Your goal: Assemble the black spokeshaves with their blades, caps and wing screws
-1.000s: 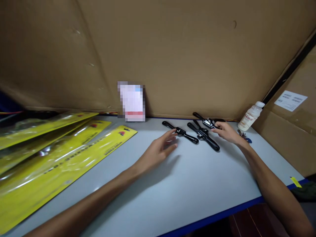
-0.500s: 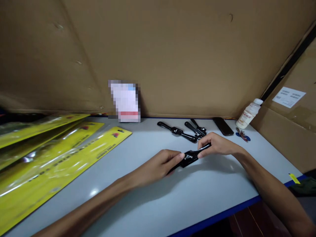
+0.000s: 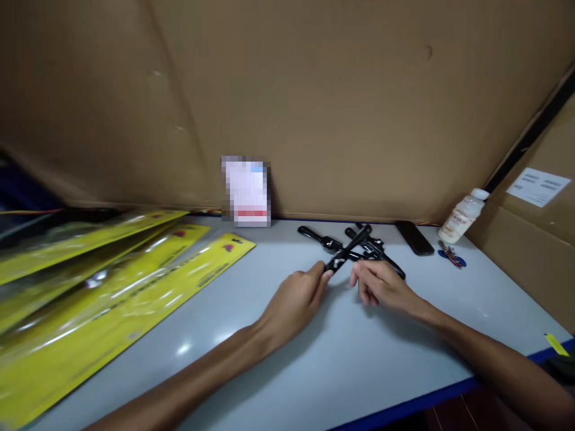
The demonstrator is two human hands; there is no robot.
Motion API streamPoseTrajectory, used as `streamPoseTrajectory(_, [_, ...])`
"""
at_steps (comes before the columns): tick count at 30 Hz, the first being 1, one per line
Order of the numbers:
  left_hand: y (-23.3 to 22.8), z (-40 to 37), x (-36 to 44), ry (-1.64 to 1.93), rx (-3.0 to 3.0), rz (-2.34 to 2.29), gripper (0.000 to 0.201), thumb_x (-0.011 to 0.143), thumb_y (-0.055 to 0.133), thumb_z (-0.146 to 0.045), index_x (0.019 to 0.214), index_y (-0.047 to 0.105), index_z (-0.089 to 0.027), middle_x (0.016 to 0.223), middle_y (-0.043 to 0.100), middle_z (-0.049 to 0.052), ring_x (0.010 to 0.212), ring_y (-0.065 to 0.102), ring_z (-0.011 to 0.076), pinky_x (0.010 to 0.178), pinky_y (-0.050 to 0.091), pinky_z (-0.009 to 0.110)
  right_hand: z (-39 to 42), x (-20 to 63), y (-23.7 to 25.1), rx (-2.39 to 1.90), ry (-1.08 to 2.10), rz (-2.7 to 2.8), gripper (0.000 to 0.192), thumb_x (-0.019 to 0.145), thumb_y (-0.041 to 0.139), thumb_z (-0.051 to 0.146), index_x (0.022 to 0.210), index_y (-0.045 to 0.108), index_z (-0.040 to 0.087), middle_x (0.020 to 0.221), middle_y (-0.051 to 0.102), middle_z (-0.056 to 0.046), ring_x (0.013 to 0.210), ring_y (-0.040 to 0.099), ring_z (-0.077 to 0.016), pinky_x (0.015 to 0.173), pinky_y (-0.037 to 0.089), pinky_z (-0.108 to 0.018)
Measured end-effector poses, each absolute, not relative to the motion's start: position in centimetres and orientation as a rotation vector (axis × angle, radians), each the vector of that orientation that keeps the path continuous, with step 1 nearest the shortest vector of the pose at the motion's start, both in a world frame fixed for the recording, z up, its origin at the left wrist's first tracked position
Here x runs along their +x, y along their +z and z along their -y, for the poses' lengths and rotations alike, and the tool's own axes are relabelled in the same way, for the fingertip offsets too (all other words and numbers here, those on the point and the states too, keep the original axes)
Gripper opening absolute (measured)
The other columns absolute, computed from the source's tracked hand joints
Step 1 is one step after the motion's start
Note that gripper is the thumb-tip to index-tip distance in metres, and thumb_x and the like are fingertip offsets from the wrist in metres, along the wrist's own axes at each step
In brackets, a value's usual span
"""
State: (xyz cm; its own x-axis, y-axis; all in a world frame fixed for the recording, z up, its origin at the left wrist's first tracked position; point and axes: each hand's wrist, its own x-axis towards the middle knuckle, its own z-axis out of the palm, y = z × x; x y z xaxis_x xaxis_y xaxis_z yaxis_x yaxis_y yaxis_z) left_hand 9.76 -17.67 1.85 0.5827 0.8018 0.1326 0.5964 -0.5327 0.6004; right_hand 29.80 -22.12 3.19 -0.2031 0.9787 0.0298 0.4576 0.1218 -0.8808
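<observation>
Near the middle of the pale, smooth desk, the left hand holds a black tool by its lower end, pinched between thumb and fingers. This tool is long and thin, with a glossy hard surface, and it rises slanted from the hand toward the back. It crosses over two more black tools of the same shape that lie flat on the desk. The right hand is just beside it, fingers half curled and loose, holding nothing; its fingertips are near the held tool, but I cannot tell if they touch it. Behind the tools lies a flat dark phone, and a white plastic bottle stands by the brown cardboard wall. On the left, shiny yellow packages in clear film lie overlapped.
</observation>
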Motion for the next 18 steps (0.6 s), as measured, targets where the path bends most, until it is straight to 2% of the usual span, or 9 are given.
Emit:
streamPoseTrajectory(2, [2.0,18.2,10.0,0.406,2.442,-1.147,0.028,0.099,0.025,-0.035,0.088,0.048,-0.022,0.063,0.059,0.003,0.058,0.058,0.0207,0.056,0.032,0.030,22.5,28.8,2.2,-1.361,1.144,1.684,0.041,0.099,0.038,0.052,0.082,0.054,0.020,0.049,0.053,0.005,0.037,0.040,-0.0087,0.040,0.031,-0.021])
streamPoseTrajectory(5, [2.2,18.8,10.4,0.230,2.577,-1.216,0.034,0.101,0.023,-0.033,0.098,0.054,-0.019,0.073,0.069,0.010,0.065,0.066,0.0246,0.058,0.036,0.031,22.6,28.1,1.3,-1.354,1.196,1.583,0.041,0.096,0.043,0.055,0.077,0.051,0.020,0.046,0.052,0.005,0.036,0.039,-0.0080,0.037,0.028,-0.020])
streamPoseTrajectory(9, [2.4,19.3,10.5,0.142,2.675,-1.208,0.040,0.102,0.020,-0.029,0.107,0.056,-0.013,0.079,0.073,0.017,0.070,0.070,0.0312,0.059,0.042,0.036,22.5,27.9,1.5,-1.386,1.283,1.494,0.042,0.093,0.046,0.058,0.077,0.051,0.020,0.046,0.053,0.005,0.034,0.039,-0.0080,0.036,0.026,-0.020])
streamPoseTrajectory(12, [2.3,19.4,10.5,0.130,2.735,-1.192,0.037,0.100,0.024,-0.023,0.109,0.058,-0.010,0.077,0.073,0.018,0.070,0.071,0.0323,0.060,0.044,0.038,22.6,27.9,1.8,-1.442,1.300,1.487,0.038,0.092,0.047,0.056,0.080,0.051,0.020,0.048,0.054,0.006,0.034,0.038,-0.0086,0.035,0.026,-0.021])
streamPoseTrajectory(14, [2.2,19.5,10.6,0.152,2.730,-1.204,0.037,0.100,0.025,-0.023,0.108,0.060,-0.011,0.076,0.072,0.017,0.070,0.071,0.0320,0.061,0.046,0.038,22.6,28.0,1.7,-1.502,1.169,1.577,0.033,0.092,0.047,0.049,0.074,0.048,0.021,0.046,0.051,0.006,0.035,0.037,-0.0090,0.038,0.027,-0.022])
streamPoseTrajectory(16, [2.3,19.3,10.6,0.176,2.683,-1.216,0.040,0.101,0.026,-0.027,0.102,0.063,-0.013,0.077,0.073,0.016,0.072,0.071,0.0314,0.063,0.046,0.038,22.6,28.1,1.5,-1.543,0.831,1.747,0.032,0.091,0.050,0.041,0.066,0.045,0.021,0.046,0.048,0.005,0.039,0.039,-0.0096,0.043,0.029,-0.023])
streamPoseTrajectory(18, [2.4,19.0,10.6,0.185,2.597,-1.216,0.043,0.101,0.027,-0.031,0.094,0.067,-0.016,0.079,0.073,0.015,0.075,0.071,0.0304,0.065,0.046,0.038,22.5,28.3,1.2,-1.538,0.444,1.882,0.029,0.090,0.053,0.034,0.065,0.048,0.020,0.049,0.049,0.004,0.045,0.043,-0.0105,0.049,0.030,-0.024])
